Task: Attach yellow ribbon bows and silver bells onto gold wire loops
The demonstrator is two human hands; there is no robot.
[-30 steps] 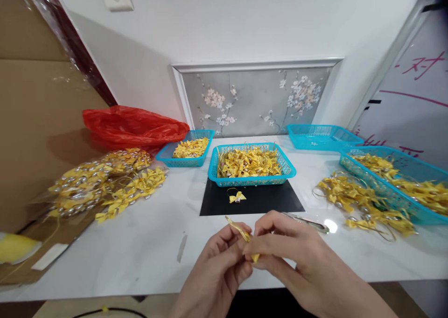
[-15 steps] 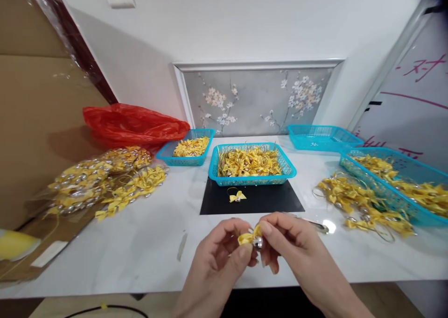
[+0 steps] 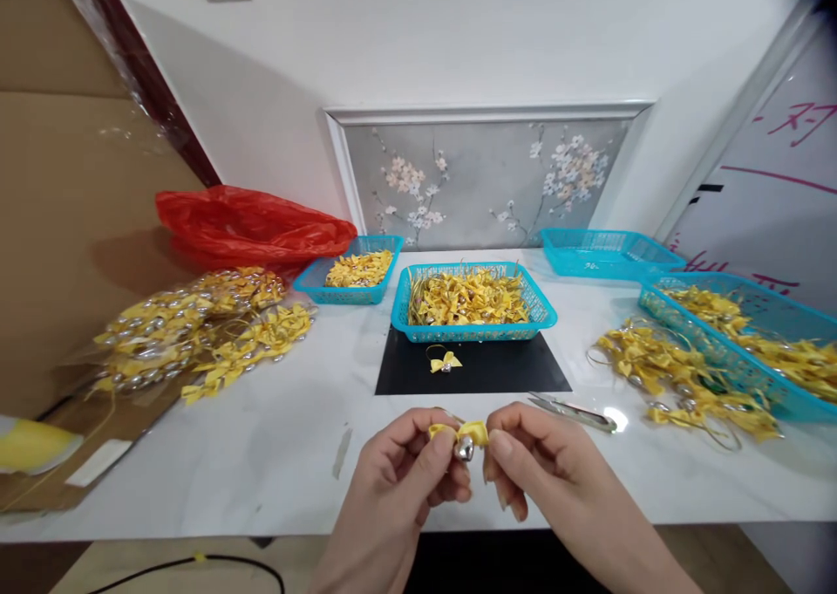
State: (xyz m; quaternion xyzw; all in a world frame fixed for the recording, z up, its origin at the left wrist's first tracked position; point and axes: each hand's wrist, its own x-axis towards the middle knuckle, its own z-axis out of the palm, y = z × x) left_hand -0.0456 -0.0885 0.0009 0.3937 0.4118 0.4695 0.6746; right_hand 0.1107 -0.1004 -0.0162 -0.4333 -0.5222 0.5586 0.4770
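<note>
Both hands pinch one small yellow ribbon bow with a silver bell (image 3: 461, 439) above the near edge of the white table (image 3: 275, 454). My left hand (image 3: 409, 467) grips the bow's left loop between thumb and fingers. My right hand (image 3: 533, 459) grips the right loop the same way. The bell hangs between the two thumbs. Another finished bow (image 3: 445, 362) lies on the black mat (image 3: 516, 372) just beyond. Small metal snips (image 3: 575, 413) lie to the right of my hands.
A blue basket (image 3: 542, 315) full of yellow bows stands behind the mat. Smaller blue baskets (image 3: 314, 282) sit at the back left, back right (image 3: 608, 249) and far right (image 3: 778, 315). Loose bows (image 3: 673, 372) lie right; bagged bows (image 3: 189, 332) and a red bag (image 3: 248, 223) lie left.
A second ago my hands held a bent ribbon strip close together; now the bow is spread flat between them, bell showing, and the hands sit slightly further apart.
</note>
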